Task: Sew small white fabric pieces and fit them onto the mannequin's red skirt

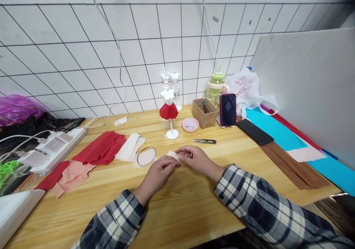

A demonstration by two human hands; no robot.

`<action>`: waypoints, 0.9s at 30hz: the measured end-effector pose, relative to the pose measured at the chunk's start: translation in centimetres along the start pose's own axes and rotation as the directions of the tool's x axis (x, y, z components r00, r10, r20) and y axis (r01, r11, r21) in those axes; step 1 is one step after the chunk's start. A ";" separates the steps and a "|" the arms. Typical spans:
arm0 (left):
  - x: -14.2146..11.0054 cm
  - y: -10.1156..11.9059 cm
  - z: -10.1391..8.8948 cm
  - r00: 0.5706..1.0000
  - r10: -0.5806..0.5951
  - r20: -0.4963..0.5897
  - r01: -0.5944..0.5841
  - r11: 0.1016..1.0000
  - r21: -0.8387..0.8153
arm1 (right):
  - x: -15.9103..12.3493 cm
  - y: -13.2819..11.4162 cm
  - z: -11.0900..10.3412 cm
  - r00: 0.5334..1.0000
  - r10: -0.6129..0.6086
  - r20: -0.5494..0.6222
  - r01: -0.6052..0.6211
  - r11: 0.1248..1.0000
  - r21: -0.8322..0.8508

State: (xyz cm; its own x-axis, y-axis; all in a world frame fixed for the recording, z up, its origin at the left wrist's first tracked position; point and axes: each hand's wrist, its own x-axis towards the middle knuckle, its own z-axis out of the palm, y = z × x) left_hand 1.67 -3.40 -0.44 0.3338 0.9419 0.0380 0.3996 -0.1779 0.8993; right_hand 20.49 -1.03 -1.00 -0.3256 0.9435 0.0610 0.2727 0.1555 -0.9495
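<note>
Both hands meet over the middle of the wooden table (194,201). My left hand (159,173) is closed, its thumb and fingertips pinching a small piece of white fabric (173,154). From the other side my right hand (195,159) pinches the same piece, its fingers curled close to the left fingertips. Just beyond the right hand lies a pair of black-handled thread snips (205,141). Left of the hands, a thin hoop (138,156) rests on pale fabric. A small white dress form (167,95) wearing a red pleated skirt (168,111) stands behind them.
A pink bowl (190,129) of small beads, a cardboard box (209,118), a propped phone (227,110) and a green-lidded bottle (215,90) stand at the back. Red fabric (101,147) and a power strip (59,147) lie left; brown strips (294,167) and blue sheets (277,127) lie right.
</note>
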 end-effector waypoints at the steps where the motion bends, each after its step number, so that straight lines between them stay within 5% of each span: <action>1: 0.0 0.0 0.0 1.000 -0.004 0.002 0.004 1.000 -0.002 | 0.0 0.2 0.0 1.000 0.017 0.020 -0.017 1.000 0.011; 6: -0.1 0.3 0.1 1.000 0.000 0.027 0.000 1.000 0.023 | 0.0 0.6 0.3 0.992 0.075 0.106 -0.073 0.997 -0.023; 10: -0.2 0.4 0.0 0.998 0.011 0.056 -0.012 1.000 0.021 | -0.2 -0.1 0.2 0.996 -0.035 0.086 0.048 0.986 -0.162; 14: -0.2 0.6 -0.2 0.998 -0.013 0.062 0.014 1.000 -0.012 | -0.2 -0.5 -0.5 0.986 0.003 0.164 -0.031 0.985 0.168; 19: -0.5 1.0 -0.2 0.995 -0.087 0.048 0.092 0.990 -0.110 | 0.0 -0.3 -1.7 0.997 0.070 0.042 -0.080 0.938 0.336; 23: -0.8 0.7 0.3 0.984 -0.175 0.040 0.168 0.822 -0.544 | -0.3 -0.1 -1.3 0.997 -0.076 -0.031 0.073 0.995 -0.069; 27: -0.8 0.6 0.7 0.976 -0.215 0.032 0.167 0.642 -0.748 | -0.6 -0.1 -0.2 0.986 -0.122 -0.118 0.052 0.879 -0.474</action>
State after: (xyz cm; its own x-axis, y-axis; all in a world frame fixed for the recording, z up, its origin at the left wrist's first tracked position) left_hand 2.24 -4.43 -0.27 0.2674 0.9483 -0.1708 -0.3263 0.2559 0.9100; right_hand 20.83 -1.60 -0.93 -0.2474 0.9454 0.2122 0.6517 0.3244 -0.6856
